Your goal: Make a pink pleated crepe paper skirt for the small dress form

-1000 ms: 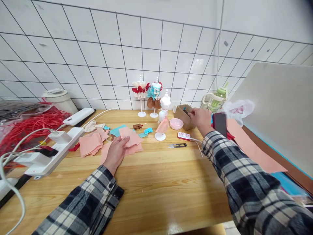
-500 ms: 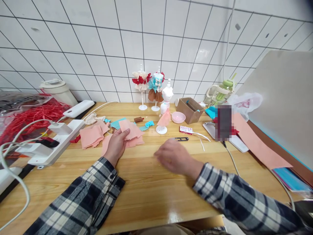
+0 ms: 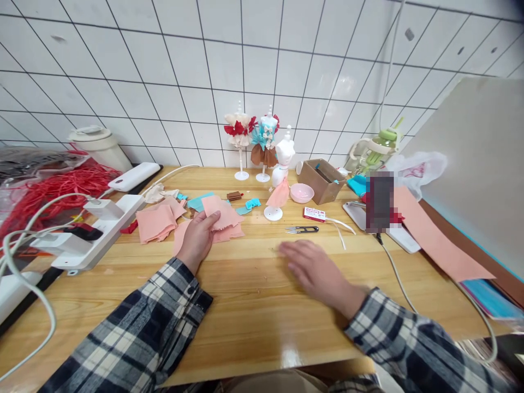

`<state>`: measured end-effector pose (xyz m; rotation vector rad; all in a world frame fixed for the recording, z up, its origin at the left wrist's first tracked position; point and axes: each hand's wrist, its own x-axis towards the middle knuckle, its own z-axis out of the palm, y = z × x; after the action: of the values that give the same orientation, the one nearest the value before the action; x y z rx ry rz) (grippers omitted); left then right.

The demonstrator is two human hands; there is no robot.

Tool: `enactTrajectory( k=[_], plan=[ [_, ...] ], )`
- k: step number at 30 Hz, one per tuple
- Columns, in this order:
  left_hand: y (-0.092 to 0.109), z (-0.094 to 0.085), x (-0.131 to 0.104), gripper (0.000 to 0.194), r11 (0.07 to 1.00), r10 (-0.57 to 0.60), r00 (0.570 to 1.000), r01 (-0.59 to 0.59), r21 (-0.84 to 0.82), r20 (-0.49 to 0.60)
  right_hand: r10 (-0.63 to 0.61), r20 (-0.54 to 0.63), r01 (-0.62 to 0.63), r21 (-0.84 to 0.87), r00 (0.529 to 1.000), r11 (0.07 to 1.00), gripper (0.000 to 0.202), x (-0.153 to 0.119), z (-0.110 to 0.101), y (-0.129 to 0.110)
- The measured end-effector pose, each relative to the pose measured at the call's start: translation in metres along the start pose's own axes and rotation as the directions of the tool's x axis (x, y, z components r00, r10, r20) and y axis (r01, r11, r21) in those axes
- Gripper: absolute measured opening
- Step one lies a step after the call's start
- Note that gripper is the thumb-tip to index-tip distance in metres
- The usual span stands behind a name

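Observation:
My left hand point(image 3: 199, 238) pinches a piece of pink crepe paper point(image 3: 221, 212) between thumb and fingers, at the left middle of the table. More pink sheets lie beneath it, and a stack of pink paper squares point(image 3: 158, 222) sits to its left. My right hand point(image 3: 313, 267) is over the bare wood with its fingers stretched out, palm down and holding nothing; it is a little blurred. Just beyond it lie small thread snips point(image 3: 302, 230). A white mini mannequin point(image 3: 285, 155) with a pink paper skirt point(image 3: 279, 193) stands behind, between the two hands.
Two dressed mini mannequins point(image 3: 240, 136) stand near the tiled wall. A pink bowl point(image 3: 302, 192), a brown box point(image 3: 321, 181) and a small red-and-white pack point(image 3: 314, 213) are right of centre. A power strip point(image 3: 96, 234) with cables lies left; a long pink strip point(image 3: 442, 240) lies right.
My right hand has moved right and nearer to me, its fingers stretching out and uncovering the thread snips. My left hand still holds the pink paper. The view has shifted slightly.

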<state>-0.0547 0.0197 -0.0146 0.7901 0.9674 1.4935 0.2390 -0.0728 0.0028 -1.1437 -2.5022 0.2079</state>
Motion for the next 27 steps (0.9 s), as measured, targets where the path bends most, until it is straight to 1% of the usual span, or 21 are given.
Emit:
enactTrajectory(
  k=[2,4,5,7,9,11,12,14,17,21,22,23,25,27],
  plan=[
    [-0.001,-0.001,0.001,0.03,1.0,0.002,1.0,-0.002,0.002,0.0,0.167,-0.021,-0.168,-0.083,0.986,0.982,0.046,-0.009,-0.005,0.02],
    [-0.002,-0.001,0.002,0.029,1.0,0.003,1.0,-0.003,0.005,-0.001,0.275,0.043,-0.269,-0.116,0.96,0.956,0.055,-0.016,-0.005,0.03],
    [-0.002,0.0,0.002,0.029,1.0,0.003,1.0,-0.003,0.008,0.0,0.313,0.084,-0.302,-0.12,0.946,0.946,0.062,-0.019,-0.002,0.029],
    [-0.001,0.001,0.001,0.028,1.0,0.003,1.0,-0.003,0.013,0.002,0.343,0.163,-0.327,-0.115,0.925,0.938,0.075,-0.018,0.005,0.016],
    [0.0,0.002,0.0,0.027,1.0,0.006,1.0,-0.006,0.017,0.002,0.297,0.221,-0.289,-0.068,0.929,0.955,0.077,-0.011,0.015,-0.007],
    [0.001,0.003,-0.001,0.026,1.0,0.009,1.0,-0.009,0.021,-0.002,0.22,0.219,-0.223,-0.009,0.951,0.975,0.076,-0.002,0.024,-0.032],
    [0.002,0.003,-0.002,0.026,1.0,0.011,1.0,-0.011,0.023,-0.005,0.165,0.224,-0.175,0.028,0.961,0.984,0.076,0.003,0.028,-0.042],
    [0.002,0.003,-0.003,0.025,1.0,0.015,1.0,-0.015,0.027,-0.009,0.008,0.257,-0.037,0.106,0.966,0.994,0.072,0.007,0.033,-0.058],
    [0.003,0.002,-0.003,0.026,0.999,0.021,1.0,-0.021,0.03,-0.008,-0.187,0.283,0.139,0.182,0.941,0.974,0.056,0.002,0.036,-0.064],
    [0.002,0.0,-0.002,0.026,0.999,0.022,1.0,-0.021,0.038,-0.008,-0.381,0.28,0.326,0.224,0.881,0.919,0.045,-0.013,0.033,-0.05],
    [0.002,0.0,-0.002,0.026,0.999,0.021,1.0,-0.02,0.041,-0.008,-0.396,0.268,0.341,0.228,0.878,0.912,0.043,-0.017,0.031,-0.046],
    [0.001,-0.001,-0.002,0.026,0.999,0.019,1.0,-0.019,0.044,-0.007,-0.385,0.249,0.334,0.223,0.888,0.916,0.04,-0.021,0.029,-0.043],
    [0.001,-0.001,-0.002,0.026,0.999,0.015,1.0,-0.015,0.048,0.001,-0.315,0.217,0.272,0.207,0.924,0.94,0.035,-0.027,0.024,-0.039],
    [0.001,-0.001,-0.002,0.026,0.999,0.011,1.0,-0.012,0.048,0.009,-0.24,0.214,0.201,0.186,0.947,0.962,0.03,-0.03,0.021,-0.038]
  ],
)
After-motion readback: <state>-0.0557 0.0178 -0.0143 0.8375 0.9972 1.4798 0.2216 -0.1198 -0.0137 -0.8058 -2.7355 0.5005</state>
